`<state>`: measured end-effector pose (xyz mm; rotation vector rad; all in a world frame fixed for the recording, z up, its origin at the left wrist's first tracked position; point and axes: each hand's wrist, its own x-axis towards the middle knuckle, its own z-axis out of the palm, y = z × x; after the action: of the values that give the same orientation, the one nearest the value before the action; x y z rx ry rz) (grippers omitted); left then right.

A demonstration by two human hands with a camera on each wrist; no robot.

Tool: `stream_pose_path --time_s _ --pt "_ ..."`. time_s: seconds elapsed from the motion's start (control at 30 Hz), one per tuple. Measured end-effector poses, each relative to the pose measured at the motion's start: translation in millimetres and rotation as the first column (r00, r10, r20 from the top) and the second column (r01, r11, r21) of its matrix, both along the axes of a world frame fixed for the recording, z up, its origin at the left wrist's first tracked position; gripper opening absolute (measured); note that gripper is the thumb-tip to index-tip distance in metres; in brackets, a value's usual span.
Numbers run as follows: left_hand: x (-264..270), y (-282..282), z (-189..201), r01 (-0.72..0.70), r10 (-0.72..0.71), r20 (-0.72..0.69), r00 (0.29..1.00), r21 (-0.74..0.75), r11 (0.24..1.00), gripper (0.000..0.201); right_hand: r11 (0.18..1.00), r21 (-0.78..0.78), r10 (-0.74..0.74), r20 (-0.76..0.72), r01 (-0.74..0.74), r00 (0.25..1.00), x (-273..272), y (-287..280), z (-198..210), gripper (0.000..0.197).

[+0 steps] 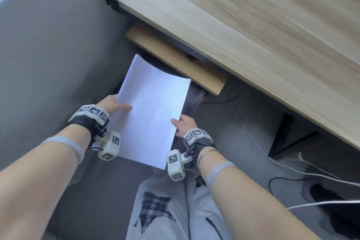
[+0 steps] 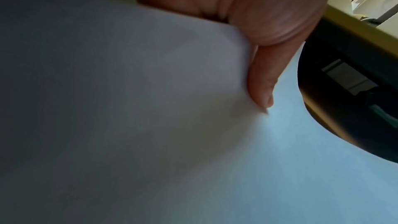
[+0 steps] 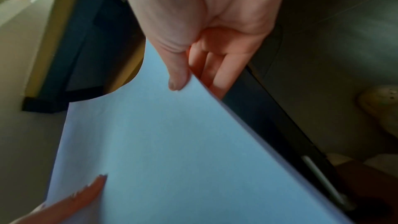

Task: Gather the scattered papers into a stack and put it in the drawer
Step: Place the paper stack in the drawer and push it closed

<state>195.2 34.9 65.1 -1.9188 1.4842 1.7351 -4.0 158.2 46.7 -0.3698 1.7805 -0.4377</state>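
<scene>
Item: left hand (image 1: 115,104), thumb laid on the upper face of the paper stack (image 1: 151,111), fingers hidden beneath, pinching the stack at its left long edge; the left wrist view confirms the thumb (image 2: 261,77) pressed on the sheet. Item: paper stack, held in the air between the two hands, clear of the floor (image 1: 48,45), its far end bowed upward and pointing ahead of both hands toward the drawer (image 1: 175,58). Item: drawer, pale wood front, ahead of the fingertips and below the tabletop (image 1: 253,25); its interior is mostly hidden by the paper, so how far it stands open cannot be told with certainty. Item: right hand (image 1: 184,124), thumb on top and fingers (image 3: 215,67) curled under the right long edge, gripping the same stack nearer the body than the left hand does. Risks, judged: the bowed leading edge may catch on the drawer front or the underside of the tabletop and crumple or fan out; the grips sit on the near half only, so the far half is unsupported and top sheets may slide off if the stack tilts downward; an uneven push from the offset hands may skew the stack against the drawer side. Item: cables (image 1: 292,171), on the floor right of the right hand, clear of the path.
</scene>
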Motion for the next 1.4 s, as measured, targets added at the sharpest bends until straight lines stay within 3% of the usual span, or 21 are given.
stream_pose_path --time_s 0.13,0.17,0.27,0.33,0.47,0.6,0.73,0.93,1.1,1.23,1.4 --pt "-13.0 -21.0 -32.3 0.043 -0.044 0.021 0.999 0.033 0.999 0.042 0.999 0.033 0.022 -0.067 -0.020 0.998 -2.7 -14.8 -35.4 0.012" --pt "-16.0 -26.4 -40.5 0.048 -0.049 0.026 0.998 0.032 0.998 0.042 1.000 0.020 0.020 -0.062 -0.019 0.998 -3.3 -19.0 -44.3 0.018" --pt "-26.0 -40.7 -62.1 0.066 -0.067 0.037 0.997 0.033 0.997 0.040 1.000 -0.025 0.003 -0.082 -0.005 0.997 -5.3 -29.1 -47.1 0.060" --pt "-34.1 -49.1 -75.9 0.079 -0.080 0.036 0.996 0.035 0.996 0.039 0.999 -0.043 -0.024 -0.114 0.019 0.993 -10.2 -32.8 -48.8 0.068" --pt "-53.7 -63.6 -100.4 0.088 -0.090 0.052 0.995 0.027 0.996 0.041 0.999 -0.044 -0.032 -0.192 0.024 0.981 -18.6 -38.8 -63.5 0.059" --pt "-75.7 -74.1 -119.9 0.127 -0.127 0.061 0.990 0.002 0.992 0.041 0.996 0.068 0.059 -0.143 -0.050 0.988 -26.7 -52.3 -79.5 0.045" --pt "-90.0 -81.3 -136.3 0.144 -0.142 0.068 0.988 -0.024 0.989 0.040 0.990 0.133 0.063 -0.114 -0.048 0.991 -29.2 -68.2 -87.7 0.053" --pt "-102.9 -83.3 -156.9 0.171 -0.165 0.120 0.979 -0.046 0.984 0.038 0.979 0.188 -0.059 -0.111 0.079 0.992 -31.9 -81.0 -98.7 0.061" --pt "-108.2 -78.4 -166.0 0.161 -0.153 0.148 0.977 -0.047 0.986 0.038 0.980 0.146 -0.113 -0.132 0.132 0.985 -31.3 -79.7 -98.1 0.063" --pt "-107.9 -77.2 -167.6 0.157 -0.146 0.163 0.976 -0.053 0.986 0.041 0.995 0.021 -0.086 -0.204 0.093 0.975 -32.7 -74.1 -90.1 0.062" --pt "-105.1 -77.4 -168.5 0.138 -0.124 0.119 0.985 -0.118 0.983 0.055 0.997 -0.023 -0.077 -0.239 0.073 0.968 -38.1 -70.9 -89.6 0.055"
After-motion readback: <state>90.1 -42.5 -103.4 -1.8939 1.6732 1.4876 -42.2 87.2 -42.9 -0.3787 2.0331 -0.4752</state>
